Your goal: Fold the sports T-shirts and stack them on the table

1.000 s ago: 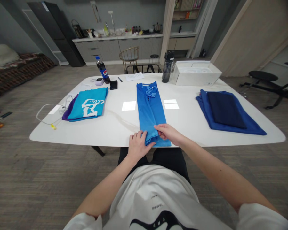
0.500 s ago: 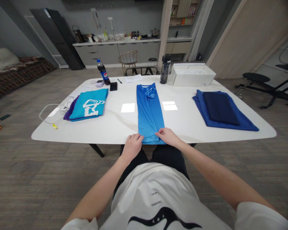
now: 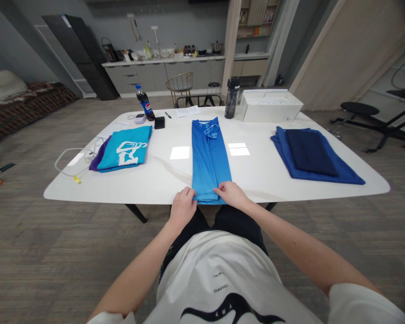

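Note:
A blue shirt [image 3: 209,157] lies folded into a long narrow strip, its collar end away from me and its paler hem at the table's near edge. My left hand [image 3: 184,206] is closed on the hem's left corner. At the hem's right side, my right hand [image 3: 232,193] pinches the cloth between thumb and fingers. On the left lies a folded turquoise shirt [image 3: 128,146] with white print, over a purple cloth [image 3: 96,161]. Over to the right, a dark navy folded cloth [image 3: 310,153] rests on a larger blue folded cloth [image 3: 344,173].
Along the white table's [image 3: 256,180] far side stand a Pepsi bottle [image 3: 145,103], a dark tumbler [image 3: 232,99] and a white box [image 3: 270,108]. A black case [image 3: 159,122], a pen [image 3: 168,114] and papers [image 3: 188,111] lie there too. A white cable [image 3: 59,157] hangs past the left edge.
Both hands have shifted slightly left, taking the shirt's hem end with them. The collar end has stayed in place, and both hands keep their grip.

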A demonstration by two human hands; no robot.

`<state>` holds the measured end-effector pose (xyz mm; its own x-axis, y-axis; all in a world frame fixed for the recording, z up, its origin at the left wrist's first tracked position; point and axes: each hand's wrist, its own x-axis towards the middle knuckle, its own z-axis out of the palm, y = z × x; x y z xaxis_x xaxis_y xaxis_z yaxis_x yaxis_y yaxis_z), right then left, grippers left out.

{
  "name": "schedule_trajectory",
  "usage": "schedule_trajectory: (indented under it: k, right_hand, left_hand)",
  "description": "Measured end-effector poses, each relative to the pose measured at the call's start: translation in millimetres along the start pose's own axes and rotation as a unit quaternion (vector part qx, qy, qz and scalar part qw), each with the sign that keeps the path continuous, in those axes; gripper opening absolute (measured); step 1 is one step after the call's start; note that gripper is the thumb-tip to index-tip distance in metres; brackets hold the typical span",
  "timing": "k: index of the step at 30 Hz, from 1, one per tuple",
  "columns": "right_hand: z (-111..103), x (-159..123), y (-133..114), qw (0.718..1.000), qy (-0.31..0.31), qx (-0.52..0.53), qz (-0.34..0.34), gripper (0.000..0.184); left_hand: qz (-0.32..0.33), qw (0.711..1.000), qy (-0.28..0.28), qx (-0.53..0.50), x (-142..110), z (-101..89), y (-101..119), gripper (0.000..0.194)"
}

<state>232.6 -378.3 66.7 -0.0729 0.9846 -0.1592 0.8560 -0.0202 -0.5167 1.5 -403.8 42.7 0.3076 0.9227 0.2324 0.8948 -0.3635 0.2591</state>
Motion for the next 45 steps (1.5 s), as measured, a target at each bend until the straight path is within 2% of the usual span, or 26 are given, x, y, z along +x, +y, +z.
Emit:
schedule_trajectory:
  k: [3,6,11,13,16,21,25,28,31,33,35,37,39,41,45]
  right_hand:
    - [5,-3,1,0.998,0.015,-0.053,-0.025,0.029]
    - [7,-7,11,0.994,0.025,-0.064,-0.081,0.020]
    - [-3,-9,40,0.973,0.018,-0.026,-0.228,0.016]
    - [-11,-7,54,0.960,-0.005,-0.030,-0.277,0.028]
    - [-26,-2,79,0.950,-0.041,-0.030,-0.308,0.042]
    - [-38,7,110,0.946,-0.077,0.001,-0.316,0.028]
    - [-35,5,106,0.949,-0.058,0.011,-0.309,0.023]
    - [-35,5,93,0.957,-0.038,0.057,-0.282,0.023]
    - [-42,20,81,0.960,-0.011,0.167,-0.223,0.022]
    - [-47,43,77,0.949,0.030,0.262,-0.174,0.025]
    - [-49,71,74,0.937,0.090,0.319,-0.109,0.029]
    - [-49,97,73,0.950,0.133,0.281,-0.027,0.031]
    - [-46,117,72,0.975,0.137,0.167,0.047,0.036]
    - [-43,130,68,0.986,0.127,0.059,0.093,0.043]
    - [-41,143,58,0.980,0.133,-0.015,0.149,0.043]
  left_hand:
    - [0.045,0.998,-0.004,-0.037,-5,-2.7,-10,0.015]
    - [0.132,0.986,-0.013,-0.099,-1,-4.3,-29,0.016]
    - [0.258,0.942,-0.079,-0.199,23,5.7,-61,0.050]
    - [0.279,0.932,-0.105,-0.206,34,11.3,-69,0.057]
    - [0.301,0.925,-0.123,-0.195,47,15.9,-75,0.051]
    - [0.328,0.913,-0.140,-0.196,59,13.4,-77,0.033]
    - [0.319,0.911,-0.155,-0.209,65,6.5,-69,0.027]
    - [0.270,0.914,-0.173,-0.247,72,-1.0,-60,0.026]
    - [0.158,0.914,-0.138,-0.348,90,-5.7,-49,0.025]
    - [0.065,0.888,-0.076,-0.449,112,-2.9,-45,0.026]
    - [-0.032,0.841,-0.016,-0.539,138,5.7,-43,0.026]
    - [-0.138,0.804,0.001,-0.578,164,17.8,-45,0.026]
    - [-0.232,0.798,-0.018,-0.556,185,29.5,-48,0.027]
    - [-0.281,0.820,-0.035,-0.498,200,38.3,-52,0.030]
    - [-0.264,0.905,-0.029,-0.333,217,45.9,-56,0.041]
